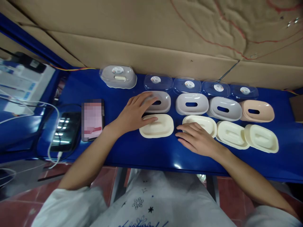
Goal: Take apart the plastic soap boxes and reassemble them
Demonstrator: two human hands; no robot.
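Your left hand (130,115) is spread palm down, fingers parted and gripping nothing that shows. Its longer fingers reach over the left grey bowl (166,105), covering part of it and its slot, while the thumb lies over the left cream dish (163,128) just below; whether they touch either piece you cannot tell from here.

Your right hand (197,138) is also unclosed, its fingers slightly bent and holding nothing visible. They cover the near left part of the second cream dish (208,126); contact there is unclear too. To the right of those fingers, the third cream dish (233,135) and fourth cream dish (262,138) continue the row.

Just beyond your right fingers stands the second grey bowl (202,102), then, farther right, the third grey bowl (234,108) and the peach bowl (267,110). Beyond your left fingers, four clear lids (165,84) with round stickers run off to the right, and a lidded grey box (123,83) sits up and to the left. A phone (92,119) lies left of your left fingers on the blue desk (151,154).
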